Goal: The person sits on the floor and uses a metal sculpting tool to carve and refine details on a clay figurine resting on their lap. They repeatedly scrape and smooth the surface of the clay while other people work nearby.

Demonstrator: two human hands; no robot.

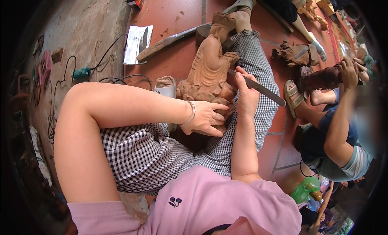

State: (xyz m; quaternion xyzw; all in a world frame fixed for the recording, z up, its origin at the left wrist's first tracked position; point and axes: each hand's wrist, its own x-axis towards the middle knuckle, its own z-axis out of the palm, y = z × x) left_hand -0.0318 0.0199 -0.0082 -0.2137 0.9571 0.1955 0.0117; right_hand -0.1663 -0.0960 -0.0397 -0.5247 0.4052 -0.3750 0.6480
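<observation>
Head view: carved wooden figure [208, 59], reddish-brown, seated, tall crown, draped robe folds, both forearms forward, rough lumpy base; sits between the person's legs in checkered trousers [139, 158], facing right. Left arm bent, elbow out wide; left hand [205, 118] palm down, fingers spread apart on the base, bracelet on wrist. Right forearm reaches up from below; right hand [247, 95] closed around a flat metal tool [266, 93], which slants from the figure's front down to the right. Tip looks right by the robe, contact hard to tell.

Red tile floor [173, 16], bits of debris. Long wooden bar [167, 45] lies behind the figure, over white paper [131, 47]. Left: worn grey slab [97, 24] with dark cable and teal connector [82, 73]. Right: co-worker [339, 130] seated, hand on dark wood piece [323, 77]; rough wood chunk [297, 53] nearby.
</observation>
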